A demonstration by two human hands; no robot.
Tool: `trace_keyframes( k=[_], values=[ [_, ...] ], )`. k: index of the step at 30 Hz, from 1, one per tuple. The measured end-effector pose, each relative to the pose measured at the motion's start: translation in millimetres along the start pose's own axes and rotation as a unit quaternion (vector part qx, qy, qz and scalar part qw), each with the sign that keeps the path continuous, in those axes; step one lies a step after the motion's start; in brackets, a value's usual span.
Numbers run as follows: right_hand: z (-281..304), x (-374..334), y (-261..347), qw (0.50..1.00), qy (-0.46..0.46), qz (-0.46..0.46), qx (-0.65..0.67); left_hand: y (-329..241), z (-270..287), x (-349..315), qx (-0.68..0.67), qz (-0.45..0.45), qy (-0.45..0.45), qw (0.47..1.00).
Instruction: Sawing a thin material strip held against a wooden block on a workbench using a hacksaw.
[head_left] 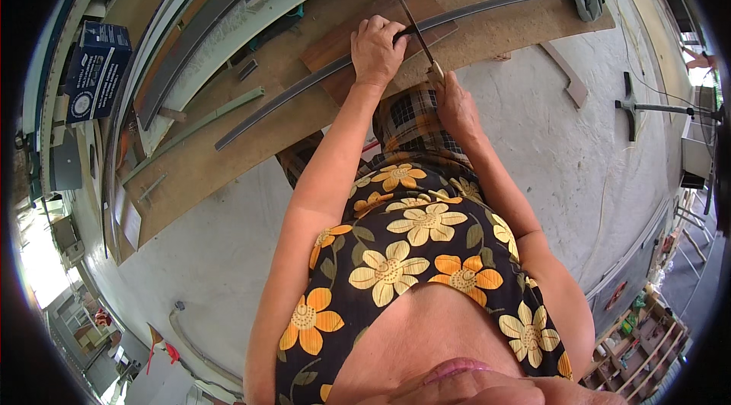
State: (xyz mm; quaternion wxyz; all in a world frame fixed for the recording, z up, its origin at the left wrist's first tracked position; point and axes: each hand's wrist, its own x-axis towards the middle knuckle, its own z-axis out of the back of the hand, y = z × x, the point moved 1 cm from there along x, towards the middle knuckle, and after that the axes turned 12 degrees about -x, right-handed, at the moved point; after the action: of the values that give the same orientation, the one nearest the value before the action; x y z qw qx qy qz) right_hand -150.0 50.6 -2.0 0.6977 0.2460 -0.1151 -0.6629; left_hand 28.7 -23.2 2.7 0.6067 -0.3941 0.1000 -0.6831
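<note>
Notably long, slim, dark strip [487, 9]; left hand [376, 51] curled over it, right hand [458, 106] seemingly wrapped round saw handle [435, 71].

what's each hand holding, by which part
The right hand holds the saw by its handle; the left hand grips the dark strip beside the blade.

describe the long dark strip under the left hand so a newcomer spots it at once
Find the brown work table, then the reddish-brown panel on it. The left hand is over a slim dark grey strip crossing that panel, with a handsaw laid across it. The green strip nearby is far shorter.
</note>
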Motion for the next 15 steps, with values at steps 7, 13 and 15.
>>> trace_keyframes(
  k=[7, 13, 15],
  values=[
    [1, 23, 12, 0.999, -0.011, 0.023, -0.019, 2, 0, 0, -0.015, -0.012, -0.013, 1.0],
    [1, 17, 8, 0.999, -0.007, 0.027, -0.029, 0, 1, 0, -0.017, -0.003, -0.008, 1.0],
    [2, -5, 4, 0.999, 0.01, 0.017, -0.04, 2, 0, -1, -0.007, 0.013, 0.003, 1.0]
  ],
)
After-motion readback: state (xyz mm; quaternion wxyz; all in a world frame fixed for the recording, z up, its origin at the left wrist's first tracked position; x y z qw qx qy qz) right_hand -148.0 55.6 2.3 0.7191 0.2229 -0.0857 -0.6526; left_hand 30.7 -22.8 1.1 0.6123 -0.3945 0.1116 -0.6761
